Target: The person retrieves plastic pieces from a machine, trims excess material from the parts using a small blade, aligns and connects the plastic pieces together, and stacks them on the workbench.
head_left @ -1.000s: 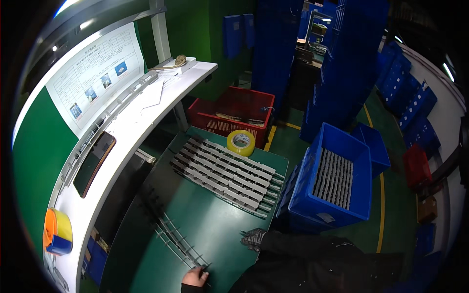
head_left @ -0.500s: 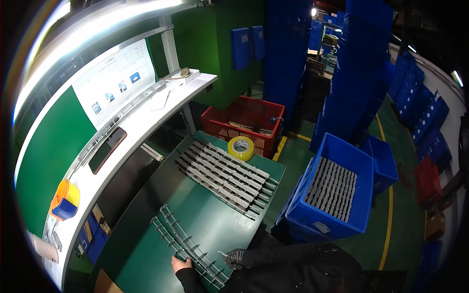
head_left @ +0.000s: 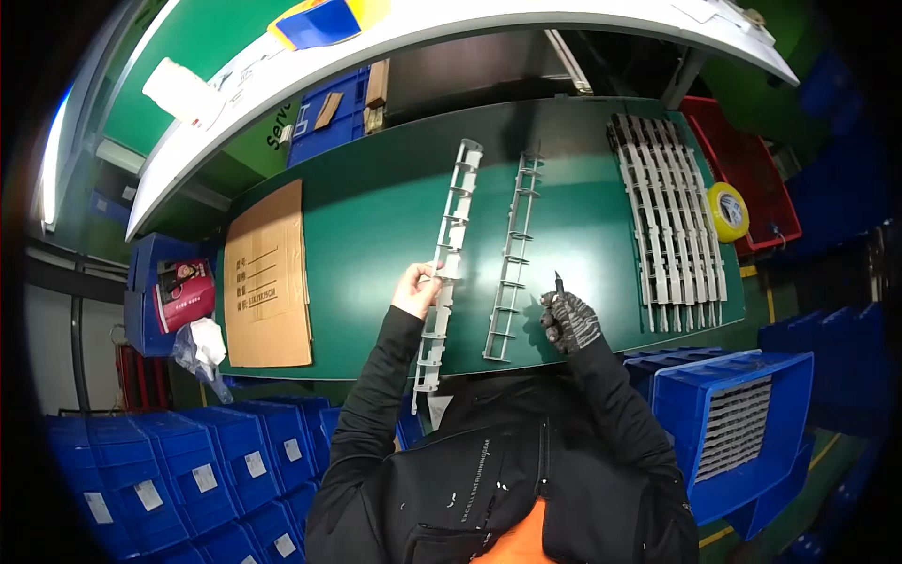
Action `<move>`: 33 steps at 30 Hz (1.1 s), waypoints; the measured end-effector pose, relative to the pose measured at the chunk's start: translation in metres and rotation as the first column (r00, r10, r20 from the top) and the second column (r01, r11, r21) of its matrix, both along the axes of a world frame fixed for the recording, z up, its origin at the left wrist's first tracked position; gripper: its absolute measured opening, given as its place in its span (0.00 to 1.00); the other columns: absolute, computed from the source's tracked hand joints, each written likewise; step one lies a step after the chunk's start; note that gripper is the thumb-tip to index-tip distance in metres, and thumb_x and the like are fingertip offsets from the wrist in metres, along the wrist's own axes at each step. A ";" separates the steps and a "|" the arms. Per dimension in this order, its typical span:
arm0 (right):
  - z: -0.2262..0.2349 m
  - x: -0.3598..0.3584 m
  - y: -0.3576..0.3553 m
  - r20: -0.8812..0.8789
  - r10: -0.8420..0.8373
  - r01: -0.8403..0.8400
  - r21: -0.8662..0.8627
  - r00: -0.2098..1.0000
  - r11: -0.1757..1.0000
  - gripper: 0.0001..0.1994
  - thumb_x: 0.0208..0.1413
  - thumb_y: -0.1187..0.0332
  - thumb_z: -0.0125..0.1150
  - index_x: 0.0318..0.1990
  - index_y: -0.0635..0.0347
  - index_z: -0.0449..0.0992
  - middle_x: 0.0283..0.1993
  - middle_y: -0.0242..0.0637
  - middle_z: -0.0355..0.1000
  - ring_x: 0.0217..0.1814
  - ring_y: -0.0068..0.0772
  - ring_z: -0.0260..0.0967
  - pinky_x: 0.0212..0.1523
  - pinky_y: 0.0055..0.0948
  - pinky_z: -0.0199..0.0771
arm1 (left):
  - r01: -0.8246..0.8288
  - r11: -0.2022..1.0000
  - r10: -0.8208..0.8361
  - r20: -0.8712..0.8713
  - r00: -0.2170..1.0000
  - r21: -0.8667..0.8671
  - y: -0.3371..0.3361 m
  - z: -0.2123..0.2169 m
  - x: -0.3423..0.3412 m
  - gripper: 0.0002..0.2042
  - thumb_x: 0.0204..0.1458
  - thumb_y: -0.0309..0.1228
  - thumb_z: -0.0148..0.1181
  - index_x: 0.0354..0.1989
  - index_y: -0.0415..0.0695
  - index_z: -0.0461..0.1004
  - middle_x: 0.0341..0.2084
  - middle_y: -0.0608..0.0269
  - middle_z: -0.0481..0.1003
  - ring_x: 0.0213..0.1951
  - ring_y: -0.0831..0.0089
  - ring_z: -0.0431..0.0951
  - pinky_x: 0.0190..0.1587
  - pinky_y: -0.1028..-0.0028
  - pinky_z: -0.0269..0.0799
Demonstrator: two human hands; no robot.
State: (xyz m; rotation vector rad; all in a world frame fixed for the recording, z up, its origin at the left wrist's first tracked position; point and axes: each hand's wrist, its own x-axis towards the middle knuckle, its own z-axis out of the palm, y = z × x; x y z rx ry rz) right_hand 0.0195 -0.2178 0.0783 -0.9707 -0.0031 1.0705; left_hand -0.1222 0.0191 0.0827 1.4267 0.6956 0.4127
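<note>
My bare left hand [head_left: 416, 289] grips a long grey ribbed plastic strip [head_left: 458, 209] near its middle. The strip is tilted, and its near end reaches past the front edge of the green table [head_left: 376, 207]. To its right, a second grey ribbed strip [head_left: 513, 258] lies on the table by itself. My right hand [head_left: 573, 324], in a dark patterned glove, is closed round a slim pointed tool [head_left: 559, 281]; its dark tip sticks up from the fingers, and the rest is hidden. This hand is right of the lying strip, apart from it.
Several grey strips [head_left: 672, 216] lie side by side at the table's right, beside a yellow tape roll [head_left: 727, 212] and a red crate [head_left: 752, 169]. A cardboard sheet [head_left: 270, 282] lies at the left. A blue bin [head_left: 752, 414] with more strips stands front right. A white shelf [head_left: 451, 42] overhangs the back.
My view has swung left and down. The two strips, lying close together before, are now apart: my left hand has taken hold of one and raised it. My right hand still holds the tool.
</note>
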 end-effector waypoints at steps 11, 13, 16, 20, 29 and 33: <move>0.058 0.020 0.051 0.222 -0.125 0.116 0.055 0.967 0.992 0.07 0.49 0.70 0.51 0.32 0.66 0.66 0.19 0.36 0.63 0.11 0.19 0.54 0.10 0.14 0.53 | 0.550 0.792 -0.533 0.137 0.835 -0.266 -0.045 0.043 -0.047 0.09 0.41 0.20 0.55 0.30 0.39 0.63 0.39 0.56 0.65 0.40 0.72 0.68 0.43 0.73 0.65; 0.062 0.020 0.047 0.220 -0.074 0.071 0.022 0.973 0.997 0.06 0.48 0.71 0.51 0.31 0.65 0.66 0.18 0.35 0.63 0.11 0.19 0.55 0.10 0.15 0.54 | 0.642 0.752 -0.639 0.077 0.766 -0.149 -0.041 0.048 -0.041 0.08 0.41 0.20 0.54 0.30 0.39 0.64 0.38 0.59 0.66 0.39 0.77 0.67 0.37 0.79 0.68; 0.068 0.021 0.040 0.229 -0.016 0.021 -0.019 0.973 1.000 0.05 0.47 0.71 0.52 0.29 0.64 0.66 0.17 0.34 0.63 0.11 0.18 0.56 0.10 0.14 0.54 | 0.710 0.687 -0.711 0.063 0.701 -0.155 -0.040 0.051 -0.035 0.11 0.40 0.20 0.55 0.35 0.39 0.65 0.37 0.60 0.67 0.38 0.77 0.68 0.37 0.79 0.68; 0.078 0.019 0.034 0.228 -0.005 0.004 0.006 0.974 1.000 0.07 0.48 0.68 0.52 0.28 0.63 0.66 0.16 0.31 0.62 0.11 0.17 0.54 0.10 0.14 0.52 | 0.602 0.677 -0.518 0.308 0.798 -0.423 -0.042 0.046 -0.022 0.23 0.44 0.28 0.54 0.50 0.39 0.55 0.44 0.52 0.63 0.43 0.64 0.68 0.43 0.70 0.66; 0.051 0.020 0.027 0.423 -0.011 0.054 -0.092 0.906 0.994 0.08 0.53 0.67 0.44 0.36 0.60 0.65 0.17 0.25 0.60 0.16 0.13 0.53 0.16 0.14 0.55 | 0.471 0.689 -0.424 0.220 0.879 -0.552 -0.068 0.057 0.001 0.21 0.50 0.32 0.49 0.52 0.39 0.55 0.39 0.49 0.68 0.28 0.64 0.75 0.23 0.75 0.72; 0.062 0.020 0.006 0.636 0.217 -0.097 -0.218 0.740 0.971 0.12 0.54 0.60 0.43 0.31 0.61 0.67 0.16 0.27 0.61 0.16 0.14 0.56 0.16 0.16 0.55 | 0.451 0.693 -0.420 0.194 0.887 -0.563 -0.065 0.060 -0.008 0.20 0.50 0.30 0.48 0.51 0.38 0.57 0.40 0.48 0.68 0.29 0.65 0.75 0.22 0.77 0.72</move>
